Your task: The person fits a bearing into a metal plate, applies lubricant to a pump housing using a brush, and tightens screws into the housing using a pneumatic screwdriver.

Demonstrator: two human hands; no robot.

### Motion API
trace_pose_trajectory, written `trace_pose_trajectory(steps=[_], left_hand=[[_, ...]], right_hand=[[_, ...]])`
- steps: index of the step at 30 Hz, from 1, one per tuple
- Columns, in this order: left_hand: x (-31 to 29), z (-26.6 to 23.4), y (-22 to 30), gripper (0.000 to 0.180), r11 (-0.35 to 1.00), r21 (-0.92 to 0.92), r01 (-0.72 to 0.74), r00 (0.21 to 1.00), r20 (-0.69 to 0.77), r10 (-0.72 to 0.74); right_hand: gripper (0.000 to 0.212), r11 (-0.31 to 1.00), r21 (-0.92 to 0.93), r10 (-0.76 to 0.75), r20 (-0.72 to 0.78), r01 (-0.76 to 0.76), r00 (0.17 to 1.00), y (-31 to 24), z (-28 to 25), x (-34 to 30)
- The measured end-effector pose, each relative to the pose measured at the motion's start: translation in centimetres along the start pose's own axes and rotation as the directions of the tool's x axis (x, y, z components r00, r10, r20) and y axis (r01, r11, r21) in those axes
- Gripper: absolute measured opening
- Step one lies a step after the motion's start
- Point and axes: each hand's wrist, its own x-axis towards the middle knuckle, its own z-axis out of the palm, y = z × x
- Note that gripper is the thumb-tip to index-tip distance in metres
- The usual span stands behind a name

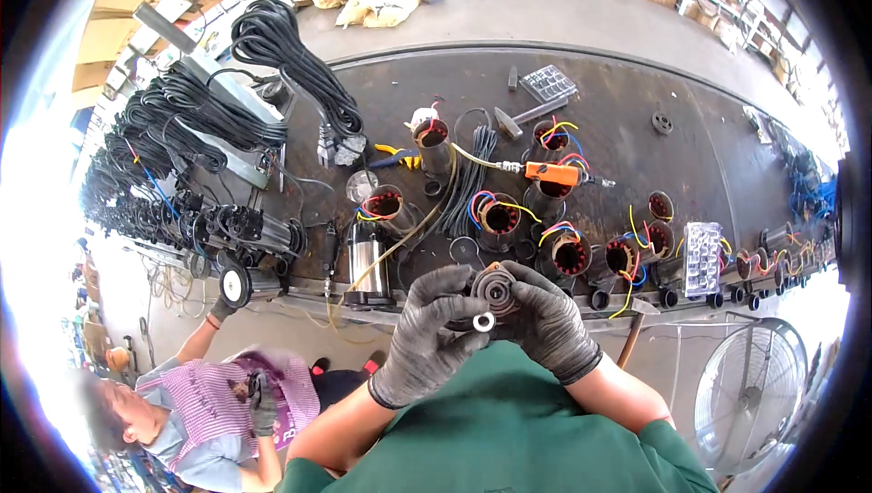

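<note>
Both my hands wear dark grey work gloves and meet in front of my chest, just over the table's near edge. My right hand (554, 325) grips a round dark metal part (495, 290) with stepped rings and a hole in its centre. Between the thumb and fingers of my left hand (429, 334) is a small white ring (483, 321), close below the round part. The left fingertips come up to the round part's side; whether they press on it I cannot tell. Just beyond my hands, an open motor housing (570, 255) with coloured wires stands on the table.
Several more wired housings line the dark table (599, 148). An orange power tool (554, 173) lies across one. Black cable coils (291, 57) fill the left, and a hammer (536, 116) lies farther back. A co-worker (209, 402) is at left; a large fan (749, 393) stands right.
</note>
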Motion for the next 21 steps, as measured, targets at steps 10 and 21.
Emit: trace_pose_trajectory(steps=[10,21], left_hand=[[0.3,4.9,-1.1,0.047,0.996,-0.01,0.085,0.996,0.005,-0.085],[0.2,5.9,-0.2,0.059,0.985,-0.119,0.125,0.992,0.005,-0.126]], right_hand=[[0.052,0.978,-0.189,-0.09,-0.028,0.083,0.996,-1.3,0.0,-3.1],[0.052,0.948,-0.281,-0.16,-0.022,0.148,0.987,-1.6,-1.1,-4.1]])
